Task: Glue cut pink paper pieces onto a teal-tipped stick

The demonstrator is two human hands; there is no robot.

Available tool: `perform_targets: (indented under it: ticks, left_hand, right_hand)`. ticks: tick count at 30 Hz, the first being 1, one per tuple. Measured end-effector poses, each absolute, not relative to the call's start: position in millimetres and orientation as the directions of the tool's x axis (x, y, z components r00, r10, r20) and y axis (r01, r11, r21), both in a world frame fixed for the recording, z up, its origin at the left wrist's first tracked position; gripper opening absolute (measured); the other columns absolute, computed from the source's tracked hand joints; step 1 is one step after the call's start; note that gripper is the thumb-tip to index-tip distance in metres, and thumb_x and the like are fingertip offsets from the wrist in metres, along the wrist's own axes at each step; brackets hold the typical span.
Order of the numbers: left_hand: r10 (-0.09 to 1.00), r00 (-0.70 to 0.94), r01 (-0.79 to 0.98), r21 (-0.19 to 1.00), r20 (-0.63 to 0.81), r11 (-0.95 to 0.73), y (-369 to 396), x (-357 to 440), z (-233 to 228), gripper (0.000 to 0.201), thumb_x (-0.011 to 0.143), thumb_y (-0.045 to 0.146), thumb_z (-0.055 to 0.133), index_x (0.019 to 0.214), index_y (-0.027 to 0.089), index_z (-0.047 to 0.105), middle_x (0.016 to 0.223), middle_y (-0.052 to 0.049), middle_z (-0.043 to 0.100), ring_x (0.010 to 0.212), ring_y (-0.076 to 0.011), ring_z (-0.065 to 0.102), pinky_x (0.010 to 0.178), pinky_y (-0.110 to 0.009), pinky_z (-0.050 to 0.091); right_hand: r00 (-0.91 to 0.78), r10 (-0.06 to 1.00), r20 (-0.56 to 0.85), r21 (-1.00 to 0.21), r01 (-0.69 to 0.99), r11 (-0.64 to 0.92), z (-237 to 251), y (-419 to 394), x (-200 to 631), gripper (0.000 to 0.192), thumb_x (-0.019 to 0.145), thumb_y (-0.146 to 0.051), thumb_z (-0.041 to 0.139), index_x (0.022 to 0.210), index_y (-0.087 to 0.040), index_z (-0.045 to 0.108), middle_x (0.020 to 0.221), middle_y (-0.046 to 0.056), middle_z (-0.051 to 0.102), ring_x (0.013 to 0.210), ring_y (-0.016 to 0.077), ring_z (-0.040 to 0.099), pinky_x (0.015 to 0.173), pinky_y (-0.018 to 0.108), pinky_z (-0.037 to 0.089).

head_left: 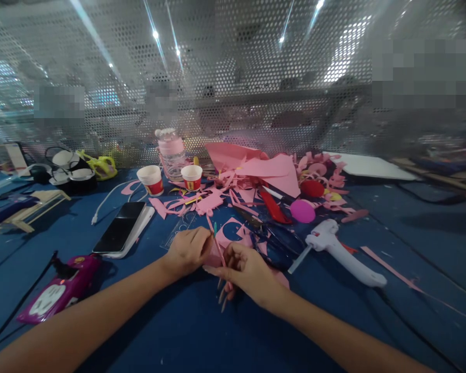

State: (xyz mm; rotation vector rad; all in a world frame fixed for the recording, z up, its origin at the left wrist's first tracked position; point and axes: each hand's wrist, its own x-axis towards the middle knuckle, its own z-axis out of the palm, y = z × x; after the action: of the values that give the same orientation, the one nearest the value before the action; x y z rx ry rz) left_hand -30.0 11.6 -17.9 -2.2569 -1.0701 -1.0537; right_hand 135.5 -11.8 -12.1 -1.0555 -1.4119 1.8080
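Note:
My left hand [186,251] and my right hand [245,269] meet near the front middle of a blue table [186,331]. Together they pinch a small pink paper piece [214,258]. A thin pink stick with a green tip [216,239] rises between the fingers; which hand grips it is unclear. A clear plastic ruler [180,227] lies just behind my left hand. Pink paper scraps [233,230] lie behind both hands.
A white glue gun [339,251] lies right of my hands. Red-handled scissors [274,207], a magenta ball [303,211] and pink sheets [272,168] sit behind. Two paper cups [151,180], a bottle [171,153], a phone [120,233] and a purple power strip [58,290] are left. A perforated metal screen [233,77] closes the back.

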Motion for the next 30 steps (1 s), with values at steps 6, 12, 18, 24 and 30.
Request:
perform_targets:
  ticks: [6, 12, 18, 24, 30]
  left_hand:
    - [0.722, 0.057, 0.863, 0.33, 0.689, -0.383, 17, -34, -15, 0.019, 0.083, 0.02, 0.038, 0.066, 0.019, 0.045, 0.051, 0.001, 0.053, 0.047, -0.0112, 0.052, 0.051, -0.022, 0.038]
    - [0.896, -0.1, 0.634, 0.721, 0.434, -0.279, 15, -29, -10, 0.017, 0.086, 0.027, 0.035, 0.076, 0.019, 0.046, 0.054, 0.002, 0.058, 0.05, -0.012, 0.056, 0.054, -0.023, 0.043]
    - [0.97, -0.107, 0.3, 0.938, 0.217, -0.176, 19, -25, -16, 0.015, 0.082, 0.03, 0.042, 0.081, 0.017, 0.049, 0.062, 0.001, 0.059, 0.053, -0.012, 0.058, 0.056, -0.025, 0.047]
    - [0.977, -0.113, 0.337, 0.932, 0.183, -0.136, 16, -22, -17, 0.024, 0.082, 0.034, 0.042, 0.064, 0.017, 0.045, 0.047, 0.006, 0.046, 0.04, -0.0073, 0.044, 0.041, -0.018, 0.036]
    - [0.977, -0.072, 0.336, 0.927, 0.202, -0.167, 9, -22, -16, 0.045, 0.084, 0.048, 0.035, 0.052, 0.017, 0.04, 0.041, 0.005, 0.04, 0.035, -0.0067, 0.037, 0.035, -0.018, 0.028]
  right_hand:
    - [-0.501, 0.835, -0.227, -0.966, 0.005, -0.259, -13, -13, 137, 0.043, 0.055, -0.04, 0.075, 0.068, -0.019, 0.04, 0.045, -0.009, 0.049, 0.037, 0.0083, 0.052, 0.038, 0.022, 0.048]
    - [-0.504, 0.838, -0.21, -0.961, -0.051, -0.272, -12, -11, 137, 0.041, 0.054, -0.036, 0.076, 0.067, -0.018, 0.041, 0.045, -0.011, 0.046, 0.037, 0.007, 0.05, 0.04, 0.021, 0.048]
    - [-0.532, 0.82, -0.211, -0.957, -0.06, -0.284, -7, -11, 137, 0.041, 0.055, -0.036, 0.076, 0.067, -0.018, 0.041, 0.049, -0.01, 0.048, 0.039, 0.0074, 0.052, 0.041, 0.02, 0.047]
    - [-0.563, 0.802, -0.202, -0.958, -0.058, -0.282, -5, -11, 137, 0.039, 0.058, -0.035, 0.074, 0.066, -0.019, 0.04, 0.045, -0.009, 0.049, 0.039, 0.008, 0.053, 0.041, 0.021, 0.048]
    - [-0.565, 0.801, -0.198, -0.949, -0.093, -0.301, -6, -10, 137, 0.039, 0.056, -0.037, 0.074, 0.065, -0.018, 0.041, 0.05, -0.009, 0.05, 0.041, 0.0073, 0.054, 0.042, 0.02, 0.049]
